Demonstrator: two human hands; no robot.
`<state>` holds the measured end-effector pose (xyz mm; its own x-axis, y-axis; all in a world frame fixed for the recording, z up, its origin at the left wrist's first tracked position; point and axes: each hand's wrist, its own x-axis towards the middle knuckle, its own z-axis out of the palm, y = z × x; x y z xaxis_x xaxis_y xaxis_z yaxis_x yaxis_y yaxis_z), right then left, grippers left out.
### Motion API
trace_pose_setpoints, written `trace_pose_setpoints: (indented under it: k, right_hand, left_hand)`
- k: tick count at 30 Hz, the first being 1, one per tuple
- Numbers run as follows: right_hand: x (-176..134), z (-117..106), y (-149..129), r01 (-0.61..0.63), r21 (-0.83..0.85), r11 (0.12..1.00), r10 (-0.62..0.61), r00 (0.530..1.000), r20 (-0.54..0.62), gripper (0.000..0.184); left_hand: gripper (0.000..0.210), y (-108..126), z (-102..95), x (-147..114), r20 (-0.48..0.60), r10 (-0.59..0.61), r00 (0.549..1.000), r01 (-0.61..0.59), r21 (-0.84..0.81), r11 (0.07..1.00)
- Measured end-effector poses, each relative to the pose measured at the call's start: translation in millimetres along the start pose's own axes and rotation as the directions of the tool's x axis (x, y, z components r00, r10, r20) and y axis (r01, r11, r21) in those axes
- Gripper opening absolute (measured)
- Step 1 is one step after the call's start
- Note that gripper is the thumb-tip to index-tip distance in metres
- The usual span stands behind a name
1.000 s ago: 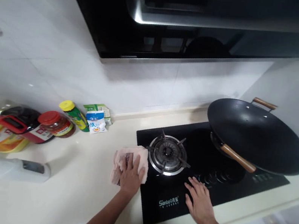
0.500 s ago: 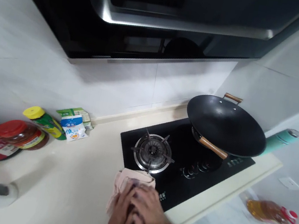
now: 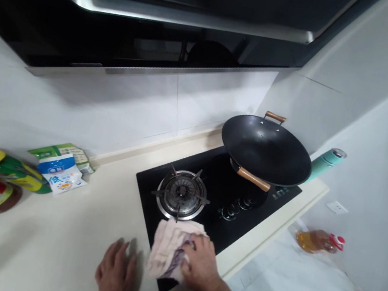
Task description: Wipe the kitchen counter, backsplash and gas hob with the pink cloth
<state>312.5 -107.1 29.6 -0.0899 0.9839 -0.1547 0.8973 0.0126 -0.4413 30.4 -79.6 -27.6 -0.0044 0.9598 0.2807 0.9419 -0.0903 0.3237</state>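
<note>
On the stove (image 3: 216,189), right hand (image 3: 200,266) presses cloth (image 3: 169,245) (logo covered).

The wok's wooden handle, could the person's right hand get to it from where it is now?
Probably yes. The right hand rests on the cloth at the stove's near edge, and the wooden handle points toward it, with only bare black stovetop between.

The person's left hand (image 3: 116,276) lies flat, palm down, its fingers (image 3: 115,251) spread and pointing away from the body. Just to its right, the right hand (image 3: 200,266) presses down with fingers (image 3: 192,245) curled, its bare forearm angling back toward the lower right.
</note>
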Motion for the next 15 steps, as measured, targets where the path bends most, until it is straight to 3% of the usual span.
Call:
trace_pose_setpoints:
  k: [4, 9, 12, 15]
  right_hand:
    - [-33, -19, 70, -0.158, -0.090, 0.983, 0.141, 0.975, -0.174, 0.036]
    - [-41, -46, 130, -0.381, -0.088, 0.920, 0.329, 0.876, -0.353, 0.033]
    - [-29, -47, 121, -0.434, 0.032, 0.900, 0.414, 0.832, -0.369, 0.042]
    - [-16, -38, 79, -0.364, 0.014, 0.931, 0.356, 0.899, -0.256, 0.064]
  left_hand:
    - [0.042, 18, 7.3, -11, 0.018, 0.102, 0.995, -0.103, 0.060, 0.993]
    - [0.047, 20, 2.3, -9, 0.055, 0.150, 0.987, -0.155, 0.096, 0.983]
    - [0.048, 21, -0.7, -6, 0.067, 0.150, 0.986, -0.155, 0.089, 0.984]
    - [0.051, 26, -2.5, -4, 0.099, 0.122, 0.988, -0.132, 0.105, 0.986]
